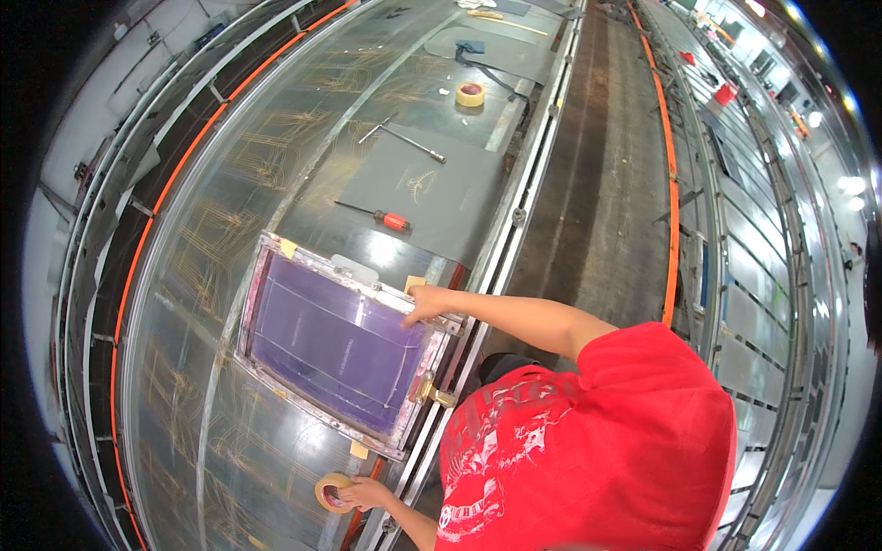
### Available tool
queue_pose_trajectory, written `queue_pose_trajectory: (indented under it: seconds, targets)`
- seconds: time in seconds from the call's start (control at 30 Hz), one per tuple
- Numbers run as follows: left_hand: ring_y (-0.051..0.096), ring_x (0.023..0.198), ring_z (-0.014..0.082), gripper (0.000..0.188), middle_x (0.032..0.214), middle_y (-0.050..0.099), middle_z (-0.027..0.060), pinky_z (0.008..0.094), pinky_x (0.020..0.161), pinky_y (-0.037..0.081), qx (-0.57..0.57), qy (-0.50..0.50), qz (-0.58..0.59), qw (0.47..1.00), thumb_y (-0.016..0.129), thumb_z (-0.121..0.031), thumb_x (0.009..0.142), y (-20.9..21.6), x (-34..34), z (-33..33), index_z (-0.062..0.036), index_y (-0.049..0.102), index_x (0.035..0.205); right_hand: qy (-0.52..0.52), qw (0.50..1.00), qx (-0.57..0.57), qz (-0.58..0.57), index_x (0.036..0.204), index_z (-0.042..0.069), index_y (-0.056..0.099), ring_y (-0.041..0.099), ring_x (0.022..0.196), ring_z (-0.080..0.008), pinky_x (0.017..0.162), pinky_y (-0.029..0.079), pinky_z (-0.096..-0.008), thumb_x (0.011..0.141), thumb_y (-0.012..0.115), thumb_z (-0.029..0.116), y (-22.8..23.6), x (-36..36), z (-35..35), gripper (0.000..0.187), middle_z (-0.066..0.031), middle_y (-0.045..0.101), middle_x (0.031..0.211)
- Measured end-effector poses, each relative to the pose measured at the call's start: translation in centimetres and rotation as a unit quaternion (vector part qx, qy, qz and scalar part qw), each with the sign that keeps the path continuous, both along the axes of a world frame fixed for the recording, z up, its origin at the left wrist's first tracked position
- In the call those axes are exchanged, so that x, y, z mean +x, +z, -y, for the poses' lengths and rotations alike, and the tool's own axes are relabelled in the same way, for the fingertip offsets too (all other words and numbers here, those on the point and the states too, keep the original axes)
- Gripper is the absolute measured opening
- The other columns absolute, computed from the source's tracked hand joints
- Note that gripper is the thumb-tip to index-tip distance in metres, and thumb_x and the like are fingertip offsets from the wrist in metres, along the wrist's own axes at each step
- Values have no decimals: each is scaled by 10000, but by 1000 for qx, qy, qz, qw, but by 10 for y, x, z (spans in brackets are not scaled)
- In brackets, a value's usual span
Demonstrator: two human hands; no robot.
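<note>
A screen-printing frame (317, 415) with a purple mesh (333, 338) lies on the long glossy table, its worn rim smeared with paint. My right hand (428, 304) grips the rim at its upper right corner, fingertips reaching over the mesh. Beside that hand a tab of yellowish tape (415, 284) sticks out. Below the frame, my left hand (367, 494) holds a roll of tape (329, 484) by its side, just over the table. Another tape tab (358, 450) sits at the frame's lower edge. A brass-coloured clamp (434, 390) is at the frame's right side.
Beyond the frame, a red-handled screwdriver (393, 221) and a metal rod tool (418, 147) lie on a grey sheet (450, 184). Farther off is another tape roll (469, 94). A metal rail (525, 197) edges the table; an aisle (588, 165) runs alongside.
</note>
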State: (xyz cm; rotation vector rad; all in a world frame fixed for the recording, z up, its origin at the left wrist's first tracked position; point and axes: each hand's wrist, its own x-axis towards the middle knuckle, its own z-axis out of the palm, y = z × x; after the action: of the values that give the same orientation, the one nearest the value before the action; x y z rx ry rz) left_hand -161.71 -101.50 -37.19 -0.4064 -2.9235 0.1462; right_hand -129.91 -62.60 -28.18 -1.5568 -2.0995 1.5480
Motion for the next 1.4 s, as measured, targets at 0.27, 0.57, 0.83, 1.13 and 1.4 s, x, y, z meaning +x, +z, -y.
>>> queue_pose_trajectory:
  seconds: [0.27,0.57,0.83,1.13,1.4]
  targets:
    - [533,1175,357,432,1183,555,129,589,799,480,13,4,36,999,599,-300,927,4,2,-3,-62,475,1265,-43,996,-29,-67,1009,-42,647,662,701,-202,622,541,-342,646,807,210,37,-15,18,470,-143,685,810]
    - [568,1193,355,519,1319,561,145,648,826,460,32,-24,82,996,630,-310,923,14,-12,-10,-74,459,1352,-206,950,2,-234,1060,-41,644,653,706,-215,669,534,-347,672,768,161,101,54,34,454,-150,688,845]
    - [548,1226,390,566,1384,523,201,531,989,469,153,-45,45,986,685,-185,911,106,64,-159,23,459,1387,-445,852,121,-247,1117,-57,631,676,824,-231,782,538,-367,695,774,288,160,268,25,563,-156,708,929]
    - [452,1348,365,525,1516,395,231,422,1088,431,473,-433,188,744,661,9,896,71,218,-422,94,464,1375,-705,651,150,-239,1161,-40,586,633,825,-152,717,516,-319,745,737,45,146,502,28,451,-78,663,946]
    - [577,1237,328,499,1317,616,200,459,1074,410,311,-576,270,706,734,-194,863,102,391,-602,31,593,1286,-831,533,54,-152,1076,43,609,597,725,-162,607,488,-324,735,676,87,91,578,106,350,-24,601,872]
